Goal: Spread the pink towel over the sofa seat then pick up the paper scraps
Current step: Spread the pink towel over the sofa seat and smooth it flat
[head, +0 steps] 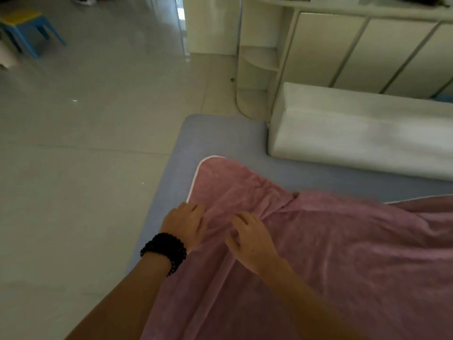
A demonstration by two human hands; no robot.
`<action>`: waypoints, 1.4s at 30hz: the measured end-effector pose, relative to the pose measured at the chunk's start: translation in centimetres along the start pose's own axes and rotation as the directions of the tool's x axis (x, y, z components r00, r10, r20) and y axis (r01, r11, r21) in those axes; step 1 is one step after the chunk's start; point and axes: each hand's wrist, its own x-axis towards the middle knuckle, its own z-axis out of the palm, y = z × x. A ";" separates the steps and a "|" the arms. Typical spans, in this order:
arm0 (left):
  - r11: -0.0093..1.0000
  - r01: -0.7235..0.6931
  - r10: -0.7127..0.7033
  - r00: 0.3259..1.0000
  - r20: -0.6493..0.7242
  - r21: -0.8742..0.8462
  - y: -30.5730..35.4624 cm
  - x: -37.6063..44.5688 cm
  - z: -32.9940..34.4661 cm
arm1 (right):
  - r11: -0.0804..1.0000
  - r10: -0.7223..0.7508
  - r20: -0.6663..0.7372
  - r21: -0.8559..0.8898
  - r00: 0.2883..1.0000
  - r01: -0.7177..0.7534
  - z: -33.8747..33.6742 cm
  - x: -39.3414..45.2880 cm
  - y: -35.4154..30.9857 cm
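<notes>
The pink towel (343,253) with a white hem lies wrinkled over the grey-blue sofa seat (220,138), covering its near and right part. My left hand (183,223), with a black bead bracelet on the wrist, rests on the towel's left edge, fingers bent onto the cloth. Beside it my right hand (247,238) presses on a fold of the towel with fingers spread and curled. Whether either hand pinches the cloth is unclear. Two tiny white specks (74,100) lie on the floor; they may be paper scraps.
A white cushion (355,143) lies along the seat's far side. Behind it stands a white cabinet with corner shelves (259,77). Pale tiled floor (85,143) spreads to the left, with a blue and yellow stool (27,28) at the far left.
</notes>
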 end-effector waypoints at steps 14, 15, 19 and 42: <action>0.991 0.099 -0.110 0.986 0.125 0.093 -7.7 20.7 7.6 | 0.970 0.208 0.189 -0.163 0.960 -0.178 5.2 19.8 9.9; 0.991 0.111 -0.121 0.983 0.138 0.075 -8.0 21.5 7.9 | 0.964 0.250 0.218 -0.152 0.943 -0.220 5.5 20.4 10.1; 0.979 0.169 -0.192 0.954 0.231 0.116 -8.2 24.3 9.3 | 0.908 0.417 0.279 -0.167 0.865 -0.384 6.3 21.9 10.7; 0.906 0.389 -0.379 0.921 -0.091 0.164 -15.1 26.5 6.5 | 0.942 0.316 0.091 0.085 0.944 -0.324 9.9 27.4 9.1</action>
